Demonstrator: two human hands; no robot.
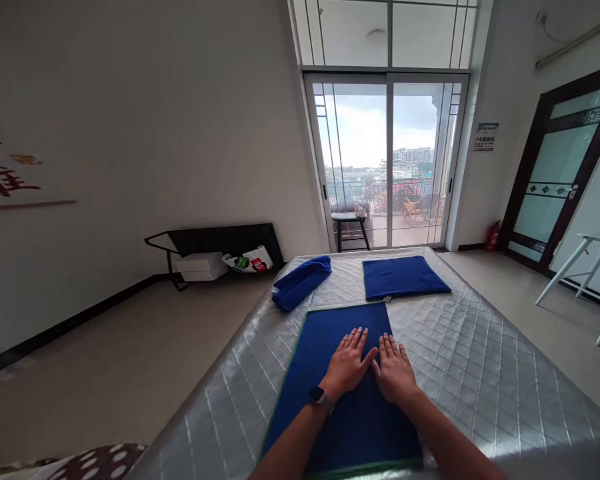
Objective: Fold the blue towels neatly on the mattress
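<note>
A blue cloth [325, 347] with green stitched edges lies spread flat on the silver quilted mattress [460, 360] before me. My left hand [349, 363], with a watch on the wrist, rests palm down on the cloth, fingers stretched out. Beside it my right hand [394, 370] also lies flat on the cloth, near its right edge. The two thumbs come close together or touch. Beyond the hands, a folded blue cloth [405, 277] lies flat at the back right. A narrower folded blue cloth [303, 283] sits at the back left.
Against the left wall stands a low black rack [225, 240] with a white box [200, 267] and a printed bag [250, 260]. Sliding glass doors [390, 160] are behind the mattress. A white-legged table [580, 267] stands right, near a fire extinguisher [493, 236]. Brown dotted fabric [100, 463] shows lower left.
</note>
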